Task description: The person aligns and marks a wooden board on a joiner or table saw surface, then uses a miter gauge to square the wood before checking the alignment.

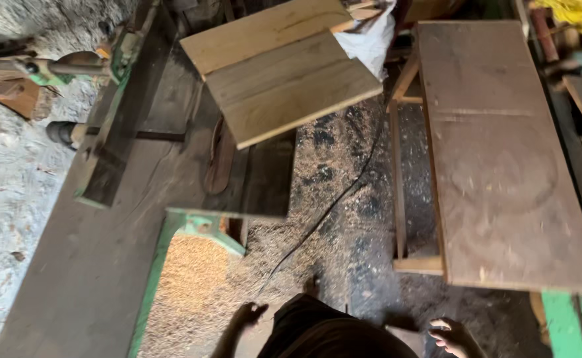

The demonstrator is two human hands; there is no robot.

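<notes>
Below, left hand (248, 313) and right hand (455, 337) empty, fingers loosely spread, over sawdust floor (344, 199); pale boards (284, 73) well apart.

A sawdust-strewn dark floor (344, 199) runs between a long grey-brown workbench with green-painted metal edging (85, 265) and a reddish-brown flat wooden tabletop (503, 166). A thin black cable (324, 212) snakes across it (light is dim, patchy).

pale raw-wood boards (284, 66), matt brown tabletop (510, 159)
</notes>
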